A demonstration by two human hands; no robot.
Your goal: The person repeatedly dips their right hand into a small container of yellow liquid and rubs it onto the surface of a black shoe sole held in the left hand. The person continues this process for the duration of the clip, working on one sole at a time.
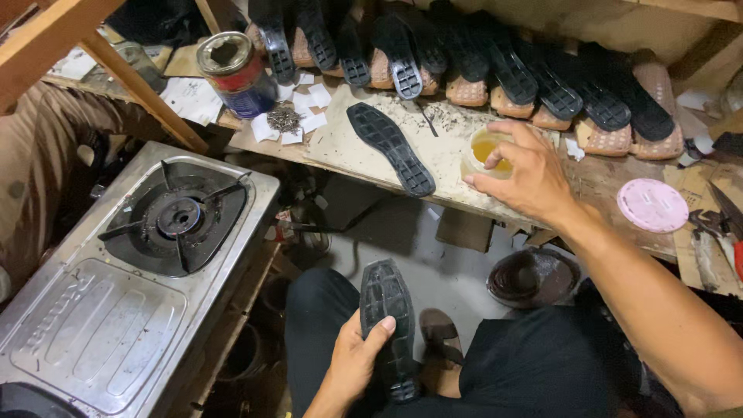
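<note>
My left hand (357,358) grips a black rubber shoe sole (387,317) over my lap, tread side up. My right hand (522,174) reaches forward onto a small round tub of yellow glue (481,151) on the workbench, with its fingers at the tub's rim and in the glue. A second black sole (391,147) lies tread up on the board (340,143) just left of the tub.
A row of soled sandals (480,70) lines the back of the bench. A metal can (236,73) and small nails (284,118) sit at left, a pink lid (652,205) at right. A steel gas stove (131,279) stands at lower left, a dark bowl (532,277) below the bench.
</note>
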